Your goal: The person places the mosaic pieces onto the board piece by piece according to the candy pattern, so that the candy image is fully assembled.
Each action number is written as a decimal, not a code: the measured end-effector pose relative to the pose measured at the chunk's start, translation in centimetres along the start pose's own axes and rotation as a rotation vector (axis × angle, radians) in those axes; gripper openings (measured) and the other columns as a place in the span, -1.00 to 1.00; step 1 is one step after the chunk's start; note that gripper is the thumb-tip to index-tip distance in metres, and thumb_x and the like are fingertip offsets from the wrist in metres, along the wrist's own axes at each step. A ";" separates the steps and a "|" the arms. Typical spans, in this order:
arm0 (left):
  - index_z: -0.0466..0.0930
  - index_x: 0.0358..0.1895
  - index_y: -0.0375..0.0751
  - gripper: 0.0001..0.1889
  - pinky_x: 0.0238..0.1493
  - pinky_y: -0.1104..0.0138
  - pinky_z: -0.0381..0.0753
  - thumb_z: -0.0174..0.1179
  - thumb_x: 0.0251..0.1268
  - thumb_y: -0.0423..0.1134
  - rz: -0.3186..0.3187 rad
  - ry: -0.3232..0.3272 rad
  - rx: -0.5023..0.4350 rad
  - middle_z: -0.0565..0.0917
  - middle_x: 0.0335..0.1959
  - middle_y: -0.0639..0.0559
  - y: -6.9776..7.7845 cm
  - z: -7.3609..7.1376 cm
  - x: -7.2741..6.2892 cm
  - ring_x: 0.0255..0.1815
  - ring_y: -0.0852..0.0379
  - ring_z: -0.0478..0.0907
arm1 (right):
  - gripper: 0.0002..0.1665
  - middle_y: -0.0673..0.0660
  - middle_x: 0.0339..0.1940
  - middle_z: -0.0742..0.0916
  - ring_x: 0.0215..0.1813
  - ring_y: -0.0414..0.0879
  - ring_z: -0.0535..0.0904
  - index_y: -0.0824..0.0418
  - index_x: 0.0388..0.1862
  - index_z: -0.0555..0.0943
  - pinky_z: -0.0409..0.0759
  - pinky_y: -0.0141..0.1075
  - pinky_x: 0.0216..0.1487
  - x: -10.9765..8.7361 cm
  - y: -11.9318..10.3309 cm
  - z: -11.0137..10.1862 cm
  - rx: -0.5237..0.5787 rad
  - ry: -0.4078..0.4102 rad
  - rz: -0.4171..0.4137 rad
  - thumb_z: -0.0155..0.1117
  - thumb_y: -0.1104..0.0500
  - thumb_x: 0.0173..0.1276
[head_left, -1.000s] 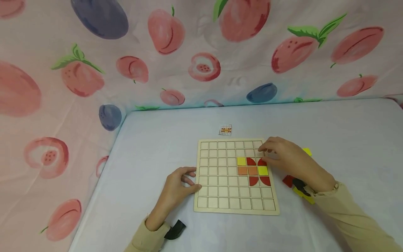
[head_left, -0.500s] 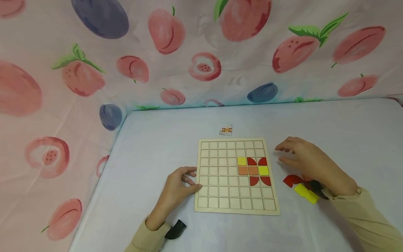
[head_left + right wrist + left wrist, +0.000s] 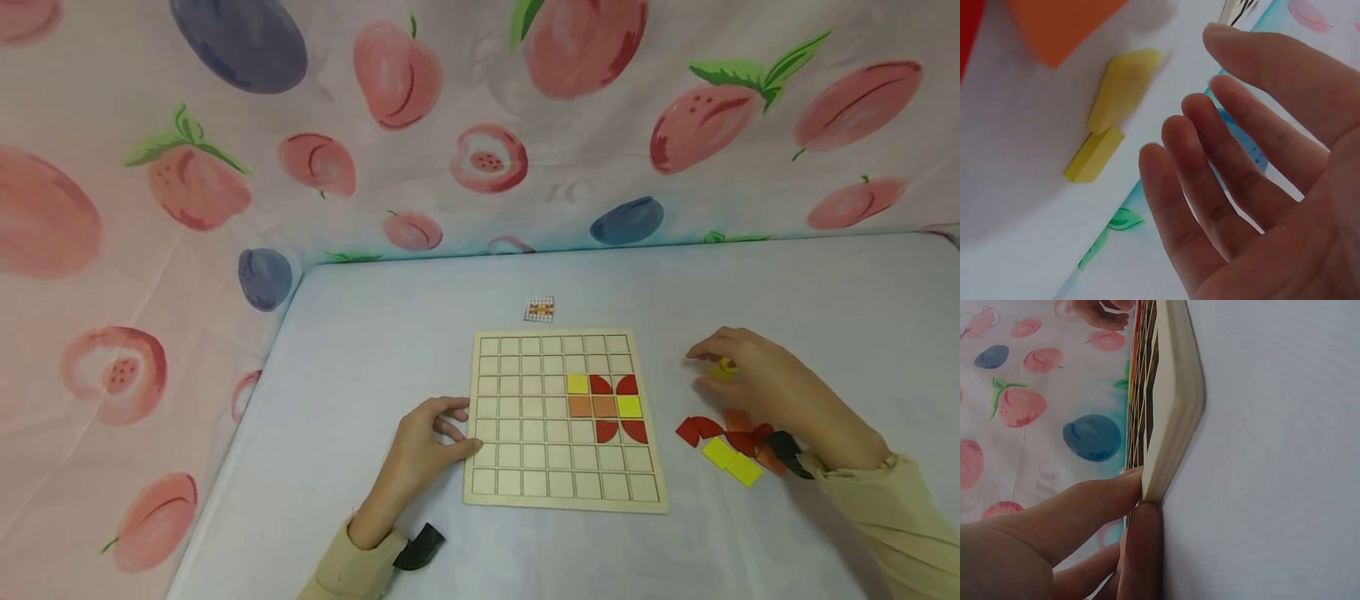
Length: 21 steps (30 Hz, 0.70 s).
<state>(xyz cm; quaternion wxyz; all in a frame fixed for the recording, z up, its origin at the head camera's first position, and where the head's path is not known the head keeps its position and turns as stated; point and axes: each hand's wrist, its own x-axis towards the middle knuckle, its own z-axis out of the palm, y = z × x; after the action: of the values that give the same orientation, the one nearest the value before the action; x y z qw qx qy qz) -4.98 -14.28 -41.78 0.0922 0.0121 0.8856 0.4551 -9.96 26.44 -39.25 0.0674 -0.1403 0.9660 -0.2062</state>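
Observation:
A pale wooden grid board point(image 3: 517, 483) lies on the white table. Along its right part sit yellow squares, orange squares point(image 3: 581, 407) and red quarter-circle tiles point(image 3: 633, 432). My left hand point(image 3: 422, 443) holds the board's left edge, thumb and fingertips right at the rim, as the left wrist view also shows. Right of the board, my right hand point(image 3: 757, 379) hovers with fingers apart and nothing between them. Just under it lie yellow tiles point(image 3: 724, 368), which the right wrist view shows as two yellow pieces point(image 3: 1124, 87) on the cloth beyond the fingertips.
Loose red tiles point(image 3: 701, 427), yellow squares point(image 3: 732, 461) and orange tiles point(image 3: 737, 419) lie in a pile right of the board, beside the right wrist. A small pattern card point(image 3: 539, 309) sits behind the board. Fruit-print cloth point(image 3: 487, 108) hangs at the back and left.
My right hand has moved right, from the red tile at the board's right edge to over the loose yellow tiles. More of the loose pile shows. The left hand has stayed at the board.

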 end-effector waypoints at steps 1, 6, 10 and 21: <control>0.61 0.15 -0.24 -0.45 -0.22 0.38 0.51 0.50 -0.01 -0.40 -0.001 0.000 -0.001 0.66 -0.13 0.03 0.0 0.0 0.0 -0.32 0.22 0.60 | -0.55 0.23 -0.09 0.68 -0.07 0.11 0.56 0.31 0.01 0.68 0.61 0.11 0.00 0.0 0.2 0.0 0.004 -0.005 0.005 0.54 0.21 0.13; 0.61 0.14 -0.24 -0.45 -0.23 0.38 0.51 0.50 -0.01 -0.40 0.000 0.000 -0.002 0.66 -0.13 0.03 0.0 0.0 0.0 -0.32 0.22 0.60 | -0.52 0.25 -0.08 0.67 -0.05 0.14 0.54 0.33 0.02 0.67 0.60 0.13 0.00 -0.3 1.0 -0.1 0.030 -0.028 0.027 0.55 0.21 0.11; 0.61 0.14 -0.24 -0.46 -0.23 0.39 0.51 0.50 -0.01 -0.40 0.001 0.000 -0.003 0.66 -0.14 0.03 -0.1 0.1 0.0 -0.32 0.22 0.60 | -0.49 0.31 -0.02 0.65 -0.01 0.19 0.50 0.33 0.04 0.66 0.60 0.15 -0.01 -0.4 1.7 -0.1 0.022 -0.027 0.049 0.55 0.17 0.12; 0.61 0.14 -0.26 -0.46 -0.25 0.39 0.51 0.50 -0.01 -0.39 0.011 -0.005 -0.004 0.65 -0.13 0.00 -0.3 0.0 -0.1 -0.31 0.21 0.60 | -0.43 0.44 -0.02 0.66 -0.04 0.26 0.53 0.46 0.04 0.62 0.58 0.19 0.01 -0.3 2.8 -0.2 -0.025 -0.011 0.000 0.56 0.16 0.12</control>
<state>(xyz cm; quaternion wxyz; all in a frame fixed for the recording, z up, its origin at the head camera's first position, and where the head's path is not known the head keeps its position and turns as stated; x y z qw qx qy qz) -4.86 -14.43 -42.03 0.0918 0.0180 0.8843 0.4575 -10.41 29.12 -40.20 0.0710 -0.1421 0.9682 -0.1935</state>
